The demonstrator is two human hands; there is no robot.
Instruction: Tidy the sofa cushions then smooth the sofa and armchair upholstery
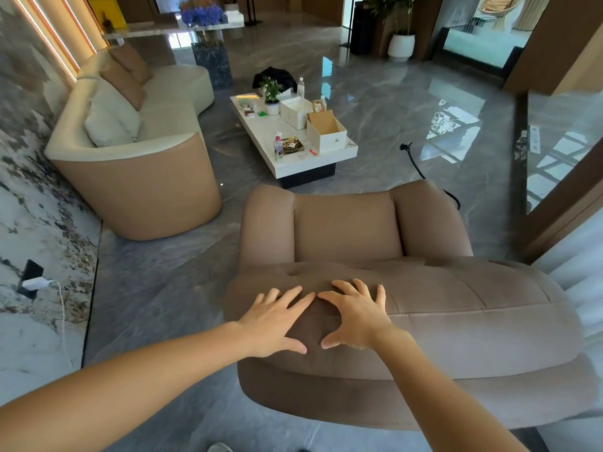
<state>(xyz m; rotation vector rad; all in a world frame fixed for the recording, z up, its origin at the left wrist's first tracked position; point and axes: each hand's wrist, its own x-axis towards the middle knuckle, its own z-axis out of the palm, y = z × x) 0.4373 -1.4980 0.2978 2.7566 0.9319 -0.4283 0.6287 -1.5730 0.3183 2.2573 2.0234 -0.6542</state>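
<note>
A brown padded armchair (456, 314) stands right in front of me, seen from behind its backrest. My left hand (277, 321) and my right hand (355, 314) lie flat side by side on the left part of the backrest top, fingers spread, holding nothing. The cream sofa (169, 102) with a tan outer shell runs along the left wall. Two white cushions (111, 115) lean at its near end. Two tan cushions (125, 73) lean further back.
A white coffee table (293, 148) with boxes, bottles and a small potted plant stands beyond the armchair. A black cable (421, 168) trails on the glossy grey floor at right. A charger plugs into the left marble wall (32, 283). Glass panels stand at right.
</note>
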